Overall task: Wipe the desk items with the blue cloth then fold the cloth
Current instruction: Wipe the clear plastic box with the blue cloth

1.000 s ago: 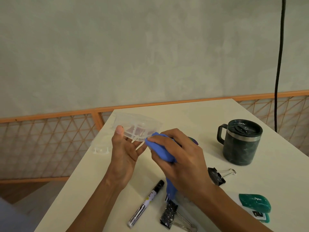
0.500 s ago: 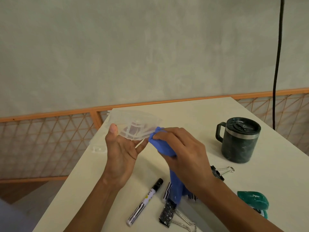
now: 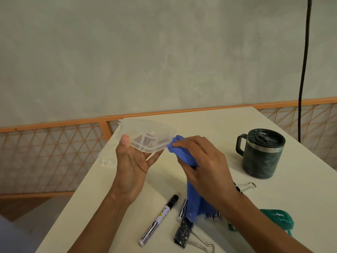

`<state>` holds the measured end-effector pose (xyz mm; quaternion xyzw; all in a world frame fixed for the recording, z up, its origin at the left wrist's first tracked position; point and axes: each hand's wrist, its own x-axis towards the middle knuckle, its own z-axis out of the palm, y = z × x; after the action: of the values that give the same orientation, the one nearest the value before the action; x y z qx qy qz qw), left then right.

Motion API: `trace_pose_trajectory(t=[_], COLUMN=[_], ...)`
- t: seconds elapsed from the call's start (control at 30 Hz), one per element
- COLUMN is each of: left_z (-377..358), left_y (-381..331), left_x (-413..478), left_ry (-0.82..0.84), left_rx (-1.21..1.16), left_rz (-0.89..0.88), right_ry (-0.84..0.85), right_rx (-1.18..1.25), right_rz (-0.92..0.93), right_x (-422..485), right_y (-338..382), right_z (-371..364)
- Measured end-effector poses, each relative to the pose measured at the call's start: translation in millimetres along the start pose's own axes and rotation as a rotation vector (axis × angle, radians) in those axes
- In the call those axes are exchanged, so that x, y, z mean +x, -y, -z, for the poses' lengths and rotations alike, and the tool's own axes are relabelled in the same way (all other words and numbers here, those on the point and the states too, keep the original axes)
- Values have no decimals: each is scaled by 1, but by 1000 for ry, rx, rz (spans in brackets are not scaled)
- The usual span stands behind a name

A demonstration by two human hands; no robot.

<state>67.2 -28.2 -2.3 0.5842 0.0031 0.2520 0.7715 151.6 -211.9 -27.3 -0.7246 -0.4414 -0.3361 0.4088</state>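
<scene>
My left hand [image 3: 132,163] holds a clear plastic box [image 3: 147,136] up above the desk, thumb on its near left side and fingers under it. My right hand [image 3: 204,167] grips the blue cloth [image 3: 182,154] bunched at the fingertips and presses it against the box's right edge. The rest of the cloth hangs down to the desk, its striped end [image 3: 194,209] lying near the marker. Small dark items show through the box wall.
On the cream desk [image 3: 200,121] lie a black-capped marker [image 3: 158,220], a speckled binder clip [image 3: 184,232], another binder clip [image 3: 245,186], a green tape dispenser [image 3: 277,220] and a dark lidded mug [image 3: 260,152]. A clear lid [image 3: 107,161] sits at the left edge. A black cable [image 3: 303,70] hangs at the right.
My right hand slid the bunched cloth up along the box's right edge, and more cloth now hangs out below the hand. My left hand tilted and raised the box a little.
</scene>
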Motion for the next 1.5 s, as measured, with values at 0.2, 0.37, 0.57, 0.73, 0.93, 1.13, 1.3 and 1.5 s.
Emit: trace_pose_trajectory(t=[0.2,0.37,0.57,0.73,0.93,1.13,1.3,1.5], left_z=[-3,-1,4,6,15,17,10,5], left_y=[-2,0,5,4,0,0,2,-4], left_x=[-2,-3,-2,0,5,2,-2,-7], left_ry=[-15,-13,-9,-43,-92,-74,46,140], left_rx=[67,96,156,145,446,892,1105,1122], left_rz=[-31,-18,-24,-56,-198,-365,-480,-527], right_ry=[-102,64,95,91,-103,-63,111,203], right_rx=[144,-53,58,114,341,467,491,531], right_rz=[7,36,-15,-137,-322,-421,-482,-571], right_x=[4,0,-3,-1,12,16,12,9], right_y=[9,8,11,4,4,-3,-4,-11], right_z=[12,0,2,2,21,26,20,16])
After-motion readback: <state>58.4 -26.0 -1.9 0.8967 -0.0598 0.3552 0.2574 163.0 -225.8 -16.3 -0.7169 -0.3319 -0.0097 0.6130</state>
